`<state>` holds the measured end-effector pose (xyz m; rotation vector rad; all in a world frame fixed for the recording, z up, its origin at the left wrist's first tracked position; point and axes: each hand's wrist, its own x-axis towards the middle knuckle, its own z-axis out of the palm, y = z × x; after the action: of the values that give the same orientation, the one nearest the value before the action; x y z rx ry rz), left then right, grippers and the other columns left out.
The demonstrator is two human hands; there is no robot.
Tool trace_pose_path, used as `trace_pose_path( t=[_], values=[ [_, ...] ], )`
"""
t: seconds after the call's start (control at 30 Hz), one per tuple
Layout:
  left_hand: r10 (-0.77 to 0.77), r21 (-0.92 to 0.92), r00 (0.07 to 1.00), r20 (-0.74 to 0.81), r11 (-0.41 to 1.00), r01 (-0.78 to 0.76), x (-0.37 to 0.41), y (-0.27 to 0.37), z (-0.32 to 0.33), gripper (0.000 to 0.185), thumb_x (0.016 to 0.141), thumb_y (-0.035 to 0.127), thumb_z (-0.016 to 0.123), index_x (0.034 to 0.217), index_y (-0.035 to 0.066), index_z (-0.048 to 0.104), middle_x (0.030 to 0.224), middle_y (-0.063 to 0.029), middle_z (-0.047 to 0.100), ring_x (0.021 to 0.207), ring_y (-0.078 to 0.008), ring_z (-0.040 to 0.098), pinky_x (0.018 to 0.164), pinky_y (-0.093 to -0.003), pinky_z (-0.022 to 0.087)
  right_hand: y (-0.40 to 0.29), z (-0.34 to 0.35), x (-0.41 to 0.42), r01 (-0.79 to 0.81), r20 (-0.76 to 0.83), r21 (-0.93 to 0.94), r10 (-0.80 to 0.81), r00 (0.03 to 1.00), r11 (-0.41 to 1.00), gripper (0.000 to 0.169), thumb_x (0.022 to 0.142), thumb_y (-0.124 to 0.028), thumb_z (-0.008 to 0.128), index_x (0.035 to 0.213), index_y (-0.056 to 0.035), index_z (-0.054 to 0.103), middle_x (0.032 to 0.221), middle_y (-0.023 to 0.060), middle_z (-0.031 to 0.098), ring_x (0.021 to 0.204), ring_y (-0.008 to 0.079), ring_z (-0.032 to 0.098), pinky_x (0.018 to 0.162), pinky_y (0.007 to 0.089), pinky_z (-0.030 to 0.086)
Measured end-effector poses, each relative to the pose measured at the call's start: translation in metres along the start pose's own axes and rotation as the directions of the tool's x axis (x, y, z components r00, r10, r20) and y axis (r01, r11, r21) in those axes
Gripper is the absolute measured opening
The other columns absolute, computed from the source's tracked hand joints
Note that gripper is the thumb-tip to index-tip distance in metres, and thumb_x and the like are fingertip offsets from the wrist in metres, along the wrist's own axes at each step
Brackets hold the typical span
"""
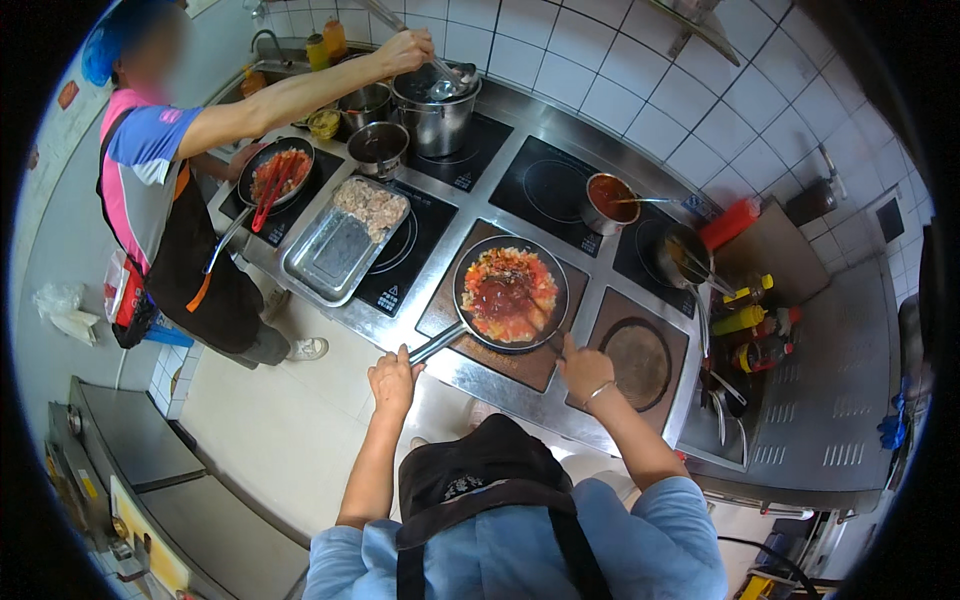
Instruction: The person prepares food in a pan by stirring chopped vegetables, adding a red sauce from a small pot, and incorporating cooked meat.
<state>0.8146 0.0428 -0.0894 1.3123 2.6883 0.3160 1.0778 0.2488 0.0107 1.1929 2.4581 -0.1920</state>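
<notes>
My left hand (393,379) grips the metal handle (438,343) of a dark frying pan (564,281) on the front middle cooktop. In the pan lies a chopped red, orange and pale mixture (546,276), with a dark red sauce (499,296) pooled at its centre. My right hand (587,370), just off the pan's lower right rim, is closed around a thin brown stirring utensil (535,309). Its far end rests in the food; its exact kind is unclear. A worn brown cooktop (636,358) lies to the right of this hand.
To the left stand a metal tray of pale minced meat (367,206) and a second frying pan (306,150) with red tongs. A co-worker (187,210) reaches a ladle over a tall pot (435,112). Behind my pan is a sauce pot (611,206); bottles (739,320) stand right.
</notes>
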Motion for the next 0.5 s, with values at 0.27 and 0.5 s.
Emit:
trace_pose_path(
  t=[0.27, 0.5],
  values=[
    [0.169, -0.35, 0.97, -0.174, 0.91, -0.221, -0.012, -0.007, -0.04, 0.069, 0.073, 0.026, 0.078, 0.13, 0.001, 0.049, 0.118, -0.0195, 0.052, 0.108, -0.035, 0.05, 0.09, -0.0424, 0.044, -0.012, -0.009, 0.026, -0.046, -0.045, 0.13, 0.052, 0.998, 0.991, 0.057, 0.094, -0.037, 0.047, 0.141, -0.0081, 0.035, 0.096, 0.0196, 0.067, 0.088, 0.0359, 0.066, 0.075, 0.0463, 0.052],
    [0.034, -0.557, 0.952, -0.304, 0.805, -0.207, -0.045, 0.002, -0.067, 0.058, 0.074, 0.008, 0.075, 0.126, 0.0, 0.051, 0.124, -0.0208, 0.05, 0.113, -0.037, 0.05, 0.095, -0.0415, 0.044, -0.036, -0.02, 0.044, 0.09, -0.029, 0.01, -0.089, 0.996, 0.996, 0.055, 0.092, -0.035, 0.05, 0.135, -0.0037, 0.039, 0.092, 0.0206, 0.069, 0.084, 0.0346, 0.068, 0.07, 0.0457, 0.054]
  ],
)
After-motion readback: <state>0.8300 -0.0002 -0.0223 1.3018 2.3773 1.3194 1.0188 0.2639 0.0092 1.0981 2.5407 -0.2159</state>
